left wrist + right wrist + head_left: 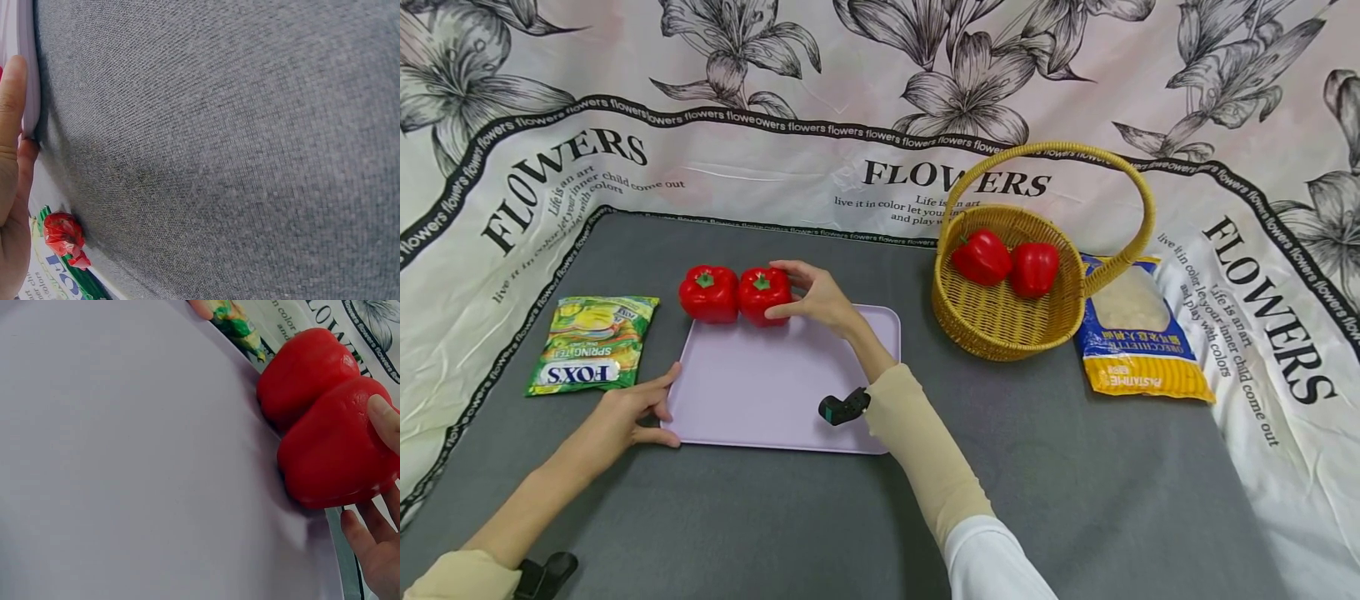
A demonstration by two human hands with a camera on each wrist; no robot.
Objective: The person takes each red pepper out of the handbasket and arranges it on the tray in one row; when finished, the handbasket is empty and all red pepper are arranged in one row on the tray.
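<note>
A lilac tray lies on the grey cloth. My left hand holds its near left corner, thumb at the front edge and fingers along the left side; in the left wrist view the thumb lies against the rim. Two red bell peppers sit side by side at the tray's far left edge. My right hand grips the right pepper between thumb and fingers. The left pepper touches it. In the right wrist view the gripped pepper overlaps the tray's rim.
Left of the tray lies a green Fox's bag. A yellow wicker basket with a tall handle stands to the right, holding two more red peppers. A blue and yellow pasta bag lies beside the basket, partly behind it.
</note>
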